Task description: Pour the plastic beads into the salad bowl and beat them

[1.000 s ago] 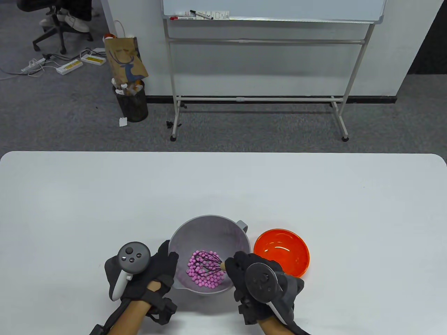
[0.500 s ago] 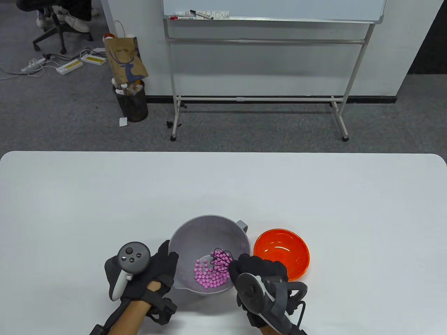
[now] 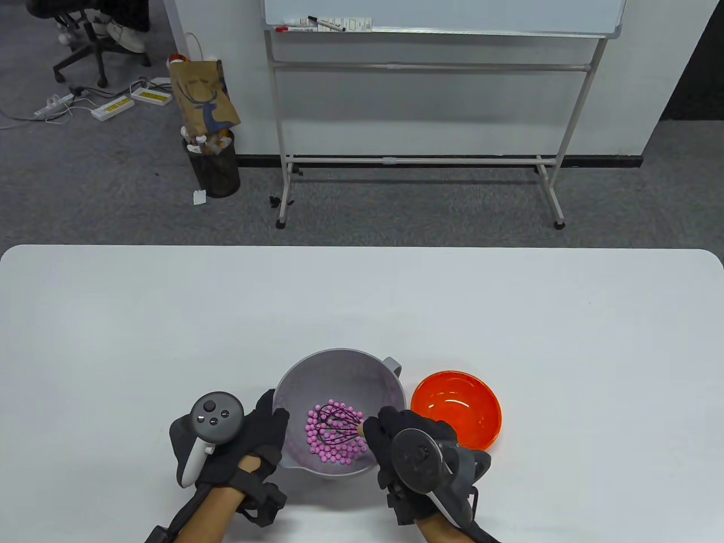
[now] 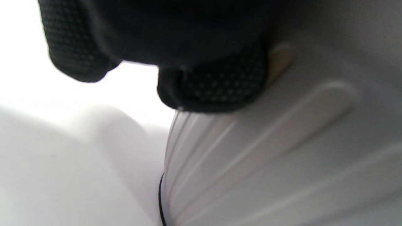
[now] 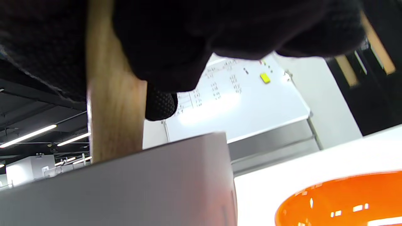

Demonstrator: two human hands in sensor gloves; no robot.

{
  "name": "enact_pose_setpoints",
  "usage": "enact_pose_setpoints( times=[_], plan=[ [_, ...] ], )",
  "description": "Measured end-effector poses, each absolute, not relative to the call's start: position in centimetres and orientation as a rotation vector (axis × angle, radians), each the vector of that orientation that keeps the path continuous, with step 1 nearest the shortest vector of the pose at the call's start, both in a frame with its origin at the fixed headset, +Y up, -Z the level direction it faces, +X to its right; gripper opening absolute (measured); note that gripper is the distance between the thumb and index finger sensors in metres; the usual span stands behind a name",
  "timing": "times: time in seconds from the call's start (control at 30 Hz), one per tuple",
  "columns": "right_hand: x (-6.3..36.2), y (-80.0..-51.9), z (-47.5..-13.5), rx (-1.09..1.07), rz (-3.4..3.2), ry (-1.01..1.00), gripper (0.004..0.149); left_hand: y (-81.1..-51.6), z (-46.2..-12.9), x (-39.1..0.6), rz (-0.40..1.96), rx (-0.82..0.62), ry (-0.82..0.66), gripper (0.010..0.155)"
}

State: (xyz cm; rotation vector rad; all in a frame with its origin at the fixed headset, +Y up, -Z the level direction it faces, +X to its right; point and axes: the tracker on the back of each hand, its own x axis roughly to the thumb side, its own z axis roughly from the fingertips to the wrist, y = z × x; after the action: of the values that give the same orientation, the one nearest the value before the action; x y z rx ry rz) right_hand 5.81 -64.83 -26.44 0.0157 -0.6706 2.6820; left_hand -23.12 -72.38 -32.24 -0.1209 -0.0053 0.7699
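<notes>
Table view: a grey salad bowl (image 3: pixel 339 373) stands near the middle of the desk's (image 3: pixel 362 305) near edge, with pink plastic beads (image 3: pixel 334 435) gathered on its bottom. An orange bowl (image 3: pixel 456 410) sits just beside it on the right; nothing can be seen inside it. The left hand (image 3: pixel 249 441) lies against the salad bowl's left wall, fingers curled at the rim, gripping it. The right hand (image 3: pixel 416 447) is clenched around the wooden handle of a black whisk (image 3: pixel 339 427), whose wire head sits down among the beads. Beyond the desk's far edge stand a whiteboard (image 3: pixel 441 14), a waste bin (image 3: pixel 214 167) and a paper bag (image 3: pixel 202 96). Left wrist view: gloved fingertips (image 4: pixel 213 89) press on the ribbed outer wall of the salad bowl (image 4: pixel 282 163), the desk (image 4: pixel 62 175) showing at left. Right wrist view: gloved fingers (image 5: pixel 176 44) wrap the whisk's wooden handle (image 5: pixel 114 110), which passes behind the salad bowl's rim (image 5: pixel 141 185); the orange bowl (image 5: pixel 342 201) appears at lower right.
</notes>
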Motion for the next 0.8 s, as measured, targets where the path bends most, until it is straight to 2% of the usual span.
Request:
enact_pose_setpoints(
  times=[0.3, 0.53, 0.67, 0.8],
  plan=[
    [5.4, -63.5, -25.1, 0.035, 2.806, -0.798, 0.044, -72.4, -32.2, -23.1, 0.772, -0.122, -0.006, 0.063],
    [5.1, -62.6, -24.5, 0.077, 2.777, -0.612, 0.043, -72.4, -32.2, -23.1, 0.771, -0.121, -0.006, 0.063],
    [5.5, -63.5, -25.1, 0.076, 2.651, -0.466, 0.043, -72.4, -32.2, -23.1, 0.771, -0.121, -0.005, 0.063],
    [5.7, -64.8, -25.9, 0.013, 2.635, -0.558, 0.044, -72.4, -32.2, -23.1, 0.771, -0.121, -0.005, 0.063]
  ],
)
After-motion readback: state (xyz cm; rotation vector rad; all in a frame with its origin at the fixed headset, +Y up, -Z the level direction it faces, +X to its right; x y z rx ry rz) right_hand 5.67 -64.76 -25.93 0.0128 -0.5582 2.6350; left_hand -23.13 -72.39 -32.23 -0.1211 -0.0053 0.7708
